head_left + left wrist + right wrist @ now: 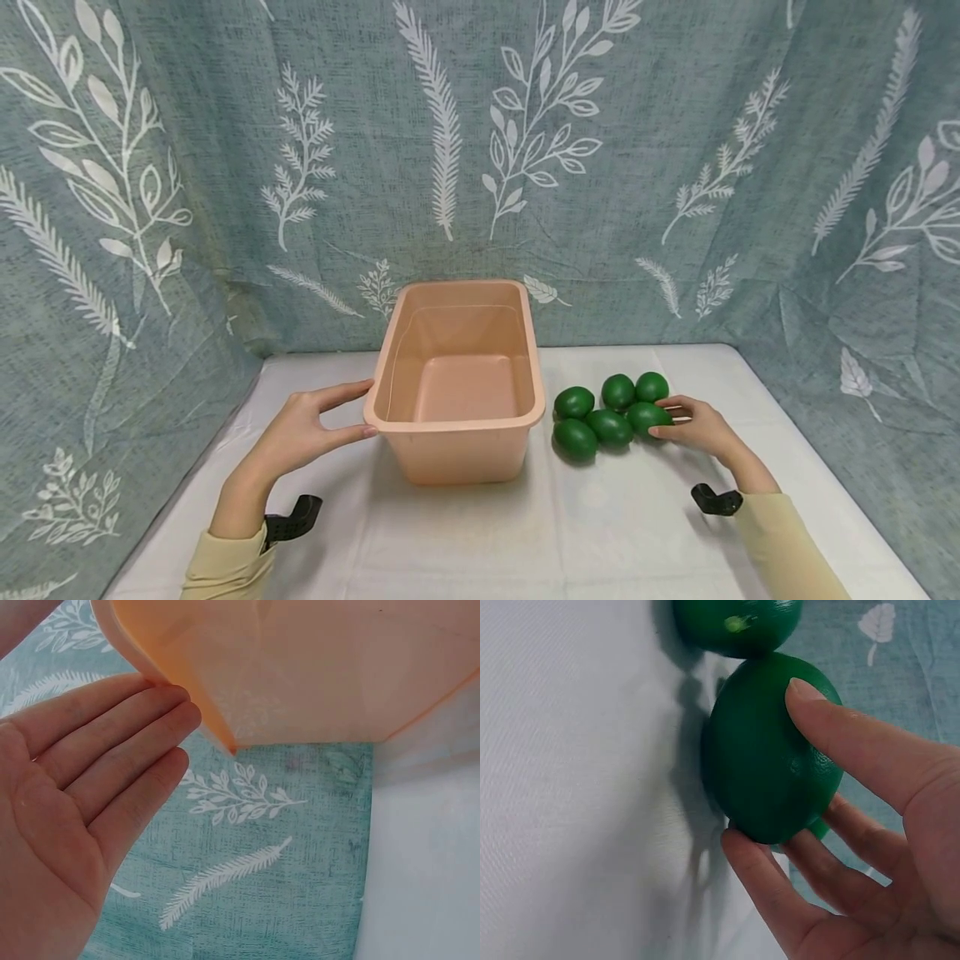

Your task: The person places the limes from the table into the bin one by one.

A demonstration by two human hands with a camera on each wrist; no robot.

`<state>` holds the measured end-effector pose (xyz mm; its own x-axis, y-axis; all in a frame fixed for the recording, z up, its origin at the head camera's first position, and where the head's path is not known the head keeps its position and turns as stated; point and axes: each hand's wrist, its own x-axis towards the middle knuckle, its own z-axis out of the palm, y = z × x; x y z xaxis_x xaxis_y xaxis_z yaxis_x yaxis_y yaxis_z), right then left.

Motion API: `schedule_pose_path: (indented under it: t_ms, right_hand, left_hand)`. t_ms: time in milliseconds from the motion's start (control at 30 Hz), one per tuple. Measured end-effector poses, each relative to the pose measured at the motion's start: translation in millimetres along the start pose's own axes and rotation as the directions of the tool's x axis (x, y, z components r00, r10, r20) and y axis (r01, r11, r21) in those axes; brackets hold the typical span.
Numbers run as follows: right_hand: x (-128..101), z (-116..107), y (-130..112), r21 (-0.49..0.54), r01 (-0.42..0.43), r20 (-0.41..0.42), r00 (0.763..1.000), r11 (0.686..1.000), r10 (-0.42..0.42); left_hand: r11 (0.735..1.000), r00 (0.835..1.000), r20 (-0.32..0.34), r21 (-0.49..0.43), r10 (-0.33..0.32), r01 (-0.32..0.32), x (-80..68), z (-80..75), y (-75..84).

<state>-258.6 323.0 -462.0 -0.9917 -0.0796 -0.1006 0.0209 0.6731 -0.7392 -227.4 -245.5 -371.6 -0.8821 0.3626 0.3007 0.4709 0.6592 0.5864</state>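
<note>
A peach-coloured plastic tub (459, 429) stands on the table, its inside bare in the head view. At its left rim is my left hand (296, 433), fingers straight; the fingertips touch the rim (131, 649) in the left wrist view. To the tub's right lies a cluster of several dark green limes (575, 440). My right hand (701, 429) grips the rightmost front lime (769, 750), thumb on one side and fingers curled about the other. Another lime (739, 622) with a pale yellow-green spot touches it in the right wrist view.
A white cloth (465, 542) covers the table. Blue-green fabric with white leaf prints (360, 167) hangs behind and along both sides. Black wrist-worn cameras sit below the left (295, 518) and right (716, 500) hands.
</note>
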Motion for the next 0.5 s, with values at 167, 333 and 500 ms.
schedule_pose_path:
  t_ms: [167,333,500]
  right_hand:
    - [-4.1,-6.2,-4.2,0.026,0.004,0.004,1.000,1.000,-0.004]
    - [-7.4,-14.8,-11.5,0.034,0.010,-0.001,1.000,0.999,-0.010]
    - [-9.1,-21.5,-18.9,0.025,0.020,-0.011,1.000,0.999,-0.020]
  left_hand:
    - [1.000,1.000,0.003,-0.009,0.000,0.000,0.3,0.5,0.3]
    - [1.000,1.000,0.001,-0.002,0.004,-0.004,0.1,0.2,2.0]
    - [1.000,1.000,-0.005,0.020,0.012,-0.012,0.2,-0.1,3.7]
